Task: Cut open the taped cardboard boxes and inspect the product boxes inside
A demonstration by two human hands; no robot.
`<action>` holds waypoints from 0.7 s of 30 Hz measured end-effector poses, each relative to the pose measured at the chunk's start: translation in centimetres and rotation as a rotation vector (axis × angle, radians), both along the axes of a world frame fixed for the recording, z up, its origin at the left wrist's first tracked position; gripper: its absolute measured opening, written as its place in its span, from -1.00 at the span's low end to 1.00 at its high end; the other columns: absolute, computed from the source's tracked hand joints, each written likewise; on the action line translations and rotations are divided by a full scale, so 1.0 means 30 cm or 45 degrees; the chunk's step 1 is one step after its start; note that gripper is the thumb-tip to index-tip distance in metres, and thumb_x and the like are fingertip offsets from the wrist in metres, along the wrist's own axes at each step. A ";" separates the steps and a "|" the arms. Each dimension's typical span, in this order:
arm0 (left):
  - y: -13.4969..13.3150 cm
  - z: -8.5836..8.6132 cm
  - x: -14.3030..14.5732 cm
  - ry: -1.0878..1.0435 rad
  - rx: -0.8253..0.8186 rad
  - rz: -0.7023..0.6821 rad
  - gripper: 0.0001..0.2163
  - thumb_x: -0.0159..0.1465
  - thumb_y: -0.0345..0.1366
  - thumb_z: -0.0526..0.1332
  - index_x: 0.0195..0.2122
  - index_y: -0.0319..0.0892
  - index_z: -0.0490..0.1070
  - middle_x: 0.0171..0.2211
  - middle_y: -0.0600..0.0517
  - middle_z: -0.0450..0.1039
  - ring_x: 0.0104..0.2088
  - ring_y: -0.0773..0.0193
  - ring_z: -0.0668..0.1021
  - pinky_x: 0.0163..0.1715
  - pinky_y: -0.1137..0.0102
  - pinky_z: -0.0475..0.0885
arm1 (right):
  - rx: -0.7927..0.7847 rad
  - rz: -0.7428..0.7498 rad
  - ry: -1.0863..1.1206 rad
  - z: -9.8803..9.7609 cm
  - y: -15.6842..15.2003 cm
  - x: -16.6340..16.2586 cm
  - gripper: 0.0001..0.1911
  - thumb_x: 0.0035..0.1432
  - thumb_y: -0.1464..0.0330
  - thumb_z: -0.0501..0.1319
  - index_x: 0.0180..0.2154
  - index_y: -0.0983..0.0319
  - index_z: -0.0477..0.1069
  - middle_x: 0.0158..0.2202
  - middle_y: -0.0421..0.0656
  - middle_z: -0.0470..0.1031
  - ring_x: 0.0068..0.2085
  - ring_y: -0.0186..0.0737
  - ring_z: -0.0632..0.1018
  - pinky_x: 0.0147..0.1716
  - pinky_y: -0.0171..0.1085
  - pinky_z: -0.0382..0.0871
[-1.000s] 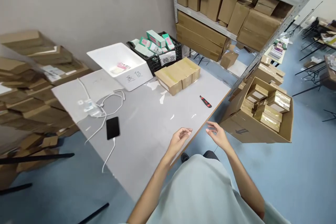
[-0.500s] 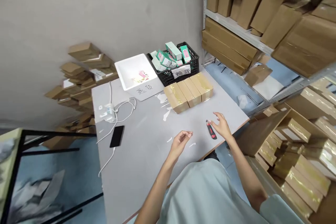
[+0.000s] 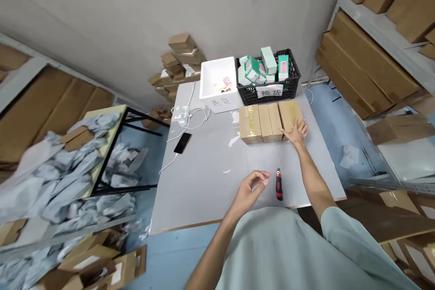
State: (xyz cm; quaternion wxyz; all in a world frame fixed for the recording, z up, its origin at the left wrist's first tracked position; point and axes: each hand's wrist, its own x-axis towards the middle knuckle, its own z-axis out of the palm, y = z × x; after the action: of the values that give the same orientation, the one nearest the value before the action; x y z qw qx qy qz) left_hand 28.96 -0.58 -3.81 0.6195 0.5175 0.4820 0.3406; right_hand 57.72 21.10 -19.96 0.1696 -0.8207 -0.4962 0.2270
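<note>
My right hand (image 3: 297,133) is open, fingers spread, resting on the near edge of the rightmost cardboard box (image 3: 288,111). Two more taped cardboard boxes, a middle one (image 3: 270,120) and a left one (image 3: 249,122), stand beside it in a row. My left hand (image 3: 249,190) hovers over the front of the table, fingers loosely curled with a gap to the thumb and nothing seen in them. Just right of it lies a black and red utility knife (image 3: 279,185).
Behind the boxes a black crate (image 3: 268,95) holds small green and white boxes. To its left are a white bin (image 3: 217,99), white cables and a phone (image 3: 182,143) on the grey table (image 3: 200,181). Shelving (image 3: 384,22) with cartons stands right; grey bags (image 3: 74,167) pile up left.
My right hand has moved forward from beside the utility knife onto the rightmost box. My left hand stays near the table's front, loosely curled. The camera view has turned left.
</note>
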 end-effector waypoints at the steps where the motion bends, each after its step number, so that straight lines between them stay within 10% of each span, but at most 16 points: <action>1: -0.008 -0.013 -0.026 0.013 -0.025 0.049 -0.58 0.34 0.19 0.47 -0.25 -0.07 0.49 0.07 -0.17 0.71 0.19 -0.04 0.69 0.27 0.07 0.54 | -0.006 0.001 -0.018 -0.022 0.002 0.014 0.41 0.22 -0.42 0.22 0.70 0.31 -0.16 0.73 0.33 -0.47 0.69 0.56 -0.29 0.56 0.51 -0.27; 11: -0.050 -0.106 -0.176 0.041 -0.148 0.155 -0.54 0.25 0.22 0.51 -0.29 -0.08 0.49 0.07 -0.19 0.73 0.19 -0.06 0.69 0.24 0.06 0.55 | 0.110 -0.175 -0.052 0.016 -0.099 0.054 0.21 0.12 -0.06 0.41 0.64 0.22 0.06 0.68 0.31 -0.11 0.61 0.57 0.06 0.45 0.47 0.19; 21: -0.026 -0.155 -0.422 -0.082 -0.132 0.050 -0.61 0.31 0.15 0.46 -0.24 -0.06 0.51 0.09 -0.15 0.73 0.17 -0.04 0.70 0.18 0.09 0.59 | 0.302 -0.589 -0.064 0.164 -0.954 -0.154 0.14 0.08 -0.20 0.38 0.56 0.15 0.26 0.53 0.25 0.24 0.55 0.55 0.25 0.43 0.53 0.24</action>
State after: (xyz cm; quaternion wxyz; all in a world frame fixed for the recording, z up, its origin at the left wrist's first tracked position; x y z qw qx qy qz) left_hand 16.30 -1.36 -8.45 0.6540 0.4640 0.4888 0.3436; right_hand 53.09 -7.52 -15.04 0.2997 -0.8920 -0.3227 0.1018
